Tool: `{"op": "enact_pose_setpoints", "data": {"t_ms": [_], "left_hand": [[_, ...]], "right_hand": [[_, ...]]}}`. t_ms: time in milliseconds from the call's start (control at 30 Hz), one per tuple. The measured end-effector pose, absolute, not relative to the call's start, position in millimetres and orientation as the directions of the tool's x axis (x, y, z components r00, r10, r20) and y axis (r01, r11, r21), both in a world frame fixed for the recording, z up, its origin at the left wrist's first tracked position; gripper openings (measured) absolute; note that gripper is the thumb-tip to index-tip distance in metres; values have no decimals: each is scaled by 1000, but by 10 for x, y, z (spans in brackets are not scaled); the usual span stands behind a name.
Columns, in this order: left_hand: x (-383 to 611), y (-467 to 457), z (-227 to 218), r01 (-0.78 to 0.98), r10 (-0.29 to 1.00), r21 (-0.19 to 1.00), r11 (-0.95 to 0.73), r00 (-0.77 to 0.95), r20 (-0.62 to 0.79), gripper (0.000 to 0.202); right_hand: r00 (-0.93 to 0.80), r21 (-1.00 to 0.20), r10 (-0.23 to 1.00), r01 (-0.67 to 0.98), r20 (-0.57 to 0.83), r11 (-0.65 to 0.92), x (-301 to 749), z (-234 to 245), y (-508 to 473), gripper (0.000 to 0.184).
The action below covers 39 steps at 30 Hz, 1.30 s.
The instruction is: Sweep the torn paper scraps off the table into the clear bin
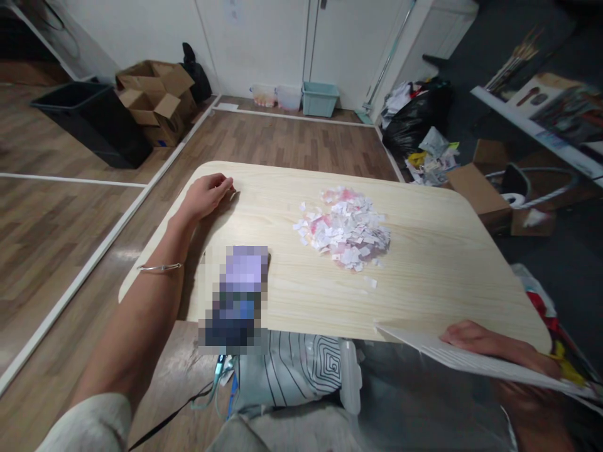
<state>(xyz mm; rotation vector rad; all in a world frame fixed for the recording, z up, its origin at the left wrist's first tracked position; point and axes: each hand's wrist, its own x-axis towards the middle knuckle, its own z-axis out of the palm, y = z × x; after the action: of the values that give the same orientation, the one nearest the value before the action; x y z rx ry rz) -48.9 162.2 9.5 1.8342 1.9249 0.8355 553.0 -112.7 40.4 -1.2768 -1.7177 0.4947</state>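
My left hand (210, 193) rests at the far left of the pale table, its fingers curled loosely together with nothing visible in them. A bracelet (160, 268) circles that wrist. At the lower right, my right hand (490, 344) grips a thin white ribbed sheet (424, 344), seen nearly edge-on and tilted. Its near corner meets the front edge of the table; part of the hand is hidden behind it. A heap of small white paper scraps (353, 229), some pinkish, lies in the middle. One loose scrap (374, 283) sits apart. A pixelated phone-like object (242, 276) lies nearer my left forearm.
The wooden table (447, 263) has rounded corners. In front of me are a patterned pouch (292, 364) and a clear plastic box (351, 376). Beyond stand a black bin (98, 119), cardboard boxes (157, 116), a teal tub (320, 100) and black bags (409, 122).
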Motion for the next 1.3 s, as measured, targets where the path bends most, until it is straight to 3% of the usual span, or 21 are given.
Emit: {"op": "enact_pose_setpoints", "data": {"t_ms": [67, 233, 367, 467, 533, 667, 867, 1000, 1033, 1100, 1233, 1300], "left_hand": [[-484, 1618, 101, 775, 985, 632, -9, -104, 141, 45], [-470, 1608, 115, 765, 983, 644, -5, -116, 145, 42], [-460, 1607, 115, 765, 982, 644, 3, -122, 140, 41], [-457, 1613, 110, 768, 982, 640, 5, -126, 144, 42], [-456, 1619, 107, 770, 982, 638, 7, -127, 142, 43], [-459, 1626, 101, 773, 984, 635, 12, -123, 132, 44], [-453, 1626, 90, 768, 982, 640, 7, -127, 142, 41], [-445, 1619, 96, 769, 982, 639, -4, -119, 149, 39], [-442, 1617, 99, 770, 981, 637, -7, -117, 152, 38], [-437, 1615, 104, 774, 980, 633, -8, -119, 158, 37], [-435, 1614, 107, 775, 978, 631, -6, -128, 166, 35], [-437, 1611, 110, 772, 978, 636, -9, -126, 167, 35]], "right_hand": [[-164, -728, 890, 522, 426, 444, 5472, 448, -1129, 48], [-58, -757, 934, 569, 351, 320, 5480, 553, -1194, 42], [142, -787, 972, 613, 189, 64, 5515, 591, -1215, 30], [179, -785, 963, 617, 203, 51, 5498, 586, -1191, 20], [106, -770, 979, 635, 172, 66, 5490, 592, -1154, 15], [26, -751, 990, 654, 141, 89, 5465, 632, -1080, 24], [80, -733, 971, 671, 224, 114, 5336, 594, -1144, 45], [66, -754, 972, 643, 226, 131, 5320, 611, -1185, 36], [49, -753, 984, 650, 173, 100, 5325, 631, -1173, 31], [145, -743, 968, 667, 205, 57, 5331, 668, -1118, 27], [85, -749, 982, 659, 166, 70, 5334, 630, -957, 36], [168, -762, 948, 639, 271, 104, 5346, 540, -904, 37]]}}
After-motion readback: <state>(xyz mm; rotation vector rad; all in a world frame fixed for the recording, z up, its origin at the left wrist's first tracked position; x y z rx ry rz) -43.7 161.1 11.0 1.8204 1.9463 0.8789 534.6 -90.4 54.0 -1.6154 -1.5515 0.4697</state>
